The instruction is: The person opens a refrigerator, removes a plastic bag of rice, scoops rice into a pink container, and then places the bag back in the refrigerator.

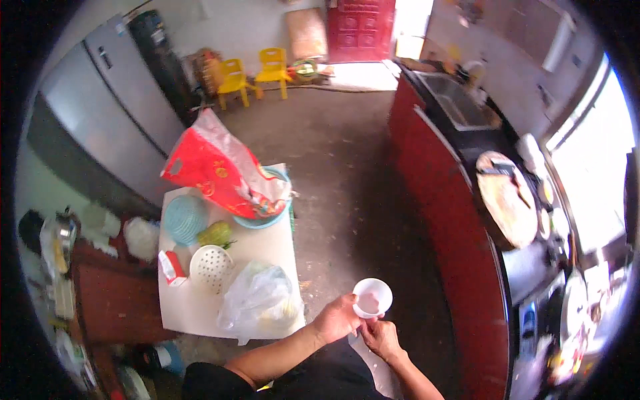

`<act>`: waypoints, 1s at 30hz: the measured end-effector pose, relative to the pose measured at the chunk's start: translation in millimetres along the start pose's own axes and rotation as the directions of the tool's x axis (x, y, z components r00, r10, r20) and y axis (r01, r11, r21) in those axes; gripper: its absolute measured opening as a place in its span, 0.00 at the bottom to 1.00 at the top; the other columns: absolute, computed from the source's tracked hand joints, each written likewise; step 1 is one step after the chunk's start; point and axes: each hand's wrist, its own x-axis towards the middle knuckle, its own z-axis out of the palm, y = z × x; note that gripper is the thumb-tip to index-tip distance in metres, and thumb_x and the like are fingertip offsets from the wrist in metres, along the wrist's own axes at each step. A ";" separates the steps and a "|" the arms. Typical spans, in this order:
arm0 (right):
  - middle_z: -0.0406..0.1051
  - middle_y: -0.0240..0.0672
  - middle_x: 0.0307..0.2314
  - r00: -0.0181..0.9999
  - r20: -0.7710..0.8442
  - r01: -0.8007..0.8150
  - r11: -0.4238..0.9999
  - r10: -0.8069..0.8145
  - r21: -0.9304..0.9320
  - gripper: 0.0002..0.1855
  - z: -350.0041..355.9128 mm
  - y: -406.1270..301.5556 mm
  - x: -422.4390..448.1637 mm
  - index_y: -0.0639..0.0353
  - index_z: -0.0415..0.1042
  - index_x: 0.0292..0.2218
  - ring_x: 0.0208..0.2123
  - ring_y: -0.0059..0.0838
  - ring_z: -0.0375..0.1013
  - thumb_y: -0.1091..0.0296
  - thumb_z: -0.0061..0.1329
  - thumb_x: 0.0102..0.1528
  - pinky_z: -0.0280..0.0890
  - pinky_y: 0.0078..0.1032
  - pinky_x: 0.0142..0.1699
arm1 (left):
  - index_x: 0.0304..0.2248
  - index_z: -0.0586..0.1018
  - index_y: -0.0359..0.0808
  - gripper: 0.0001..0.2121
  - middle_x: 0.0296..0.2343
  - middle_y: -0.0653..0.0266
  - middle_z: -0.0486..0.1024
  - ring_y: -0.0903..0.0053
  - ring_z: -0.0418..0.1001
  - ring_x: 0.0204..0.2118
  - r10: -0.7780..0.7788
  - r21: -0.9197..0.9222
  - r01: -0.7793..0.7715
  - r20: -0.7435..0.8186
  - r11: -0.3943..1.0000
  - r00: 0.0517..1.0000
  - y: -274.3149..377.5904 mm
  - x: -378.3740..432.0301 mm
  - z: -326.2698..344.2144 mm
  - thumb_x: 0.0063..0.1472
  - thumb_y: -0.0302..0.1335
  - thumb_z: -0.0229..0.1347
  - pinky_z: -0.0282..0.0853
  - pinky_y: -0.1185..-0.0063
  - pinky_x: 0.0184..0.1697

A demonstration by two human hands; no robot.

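A small white bowl [372, 298] is held up in front of me over the floor, with something pinkish inside that I cannot make out. My left hand [336, 318] grips its left side, the thumb at the rim. Just below the bowl is my right hand [381, 339], its fingers bent near the base; whether they hold the bowl or a whitish cloth-like thing [370, 357] hanging under them is unclear. To the left, a white-topped table [265, 245] bears a clear plastic bag [260, 300], a white perforated colander [211, 267] and a green vegetable [215, 233].
A red plastic bag [215, 170] stands in a blue basin [260, 222] beside an upturned blue basket [185, 220]. Along the right runs a red-fronted counter [430, 200] with a sink [457, 100] and a cleaver [496, 170] on a round cutting board [507, 205]. Yellow chairs [272, 65] stand farther back.
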 end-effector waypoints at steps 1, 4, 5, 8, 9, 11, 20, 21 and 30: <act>0.68 0.47 0.15 0.999 0.052 0.001 1.000 -0.002 0.014 0.11 -6.1 -1.3 15.5 0.63 0.72 0.24 0.17 0.44 0.70 0.64 0.47 0.51 0.65 0.33 0.23 | 0.50 0.61 0.30 0.29 0.44 0.51 0.66 0.56 0.68 0.44 0.042 -0.005 -0.042 -0.007 0.999 0.999 10.9 3.7 0.1 0.53 0.40 0.52 0.65 0.68 0.47; 0.68 0.44 0.15 0.946 0.144 0.292 0.956 -0.290 0.011 0.11 -9.8 -3.4 66.7 0.58 0.73 0.26 0.17 0.44 0.69 0.60 0.46 0.53 0.64 0.33 0.22 | 0.49 0.61 0.29 0.28 0.44 0.50 0.66 0.55 0.66 0.46 0.323 0.096 -0.312 -0.135 0.945 0.937 57.8 0.7 -3.9 0.53 0.36 0.51 0.63 0.65 0.48; 0.68 0.43 0.16 0.924 0.273 0.306 0.946 -0.268 -0.110 0.11 -11.5 1.7 83.2 0.56 0.73 0.27 0.18 0.44 0.69 0.60 0.46 0.53 0.64 0.34 0.23 | 0.49 0.61 0.28 0.27 0.46 0.48 0.65 0.55 0.65 0.46 0.451 0.157 -0.432 -0.117 0.888 0.885 75.7 1.4 -1.3 0.53 0.35 0.50 0.63 0.64 0.48; 0.68 0.44 0.17 0.834 0.358 0.473 0.878 -0.419 -0.075 0.09 -33.6 -5.8 138.5 0.56 0.73 0.27 0.19 0.44 0.69 0.62 0.45 0.53 0.65 0.33 0.24 | 0.47 0.64 0.28 0.23 0.46 0.52 0.66 0.60 0.66 0.47 0.649 0.364 -0.560 -0.197 0.744 0.735 140.1 -8.7 -19.5 0.57 0.36 0.43 0.63 0.64 0.47; 0.69 0.44 0.18 0.821 0.342 0.487 0.873 -0.458 0.001 0.09 -43.4 -10.5 157.1 0.56 0.73 0.27 0.20 0.44 0.70 0.63 0.45 0.53 0.65 0.33 0.24 | 0.46 0.65 0.29 0.22 0.45 0.52 0.66 0.61 0.66 0.47 0.760 0.244 -0.731 -0.042 0.637 0.648 163.1 -9.3 -11.4 0.58 0.36 0.40 0.63 0.65 0.45; 0.69 0.45 0.19 0.791 0.326 0.529 0.846 -0.519 0.064 0.08 -54.9 -16.0 202.1 0.56 0.73 0.28 0.21 0.44 0.70 0.64 0.45 0.53 0.66 0.32 0.25 | 0.48 0.64 0.31 0.28 0.42 0.54 0.68 0.61 0.68 0.39 0.897 0.343 -0.830 -0.209 0.440 0.389 211.4 -5.5 -2.6 0.54 0.45 0.41 0.62 0.69 0.42; 0.70 0.46 0.19 0.704 0.484 0.572 0.819 -0.520 0.048 0.12 -97.5 -54.7 380.5 0.61 0.73 0.29 0.22 0.42 0.71 0.62 0.45 0.54 0.66 0.29 0.27 | 0.45 0.66 0.36 0.19 0.43 0.59 0.67 0.66 0.67 0.45 0.999 0.749 -0.661 0.013 -0.035 -0.038 432.1 -41.4 23.2 0.60 0.40 0.42 0.64 0.66 0.45; 0.70 0.46 0.19 0.683 0.505 0.581 0.811 -0.528 0.061 0.12 -95.8 -61.4 396.9 0.61 0.73 0.29 0.22 0.42 0.71 0.62 0.45 0.54 0.66 0.29 0.27 | 0.44 0.66 0.35 0.17 0.42 0.60 0.67 0.67 0.67 0.44 1.000 0.823 -0.568 0.014 -0.011 0.000 447.0 -50.7 16.2 0.61 0.38 0.40 0.66 0.67 0.43; 0.67 0.34 0.13 0.491 0.471 0.654 0.667 -0.733 0.356 0.10 -84.4 -138.0 598.3 0.64 0.75 0.27 0.17 0.17 0.66 0.67 0.46 0.53 0.61 0.22 0.24 | 0.51 0.64 0.36 0.28 0.45 0.64 0.66 0.76 0.64 0.47 0.921 0.932 0.086 -0.361 0.351 0.148 369.2 3.0 94.8 0.47 0.28 0.49 0.59 0.78 0.50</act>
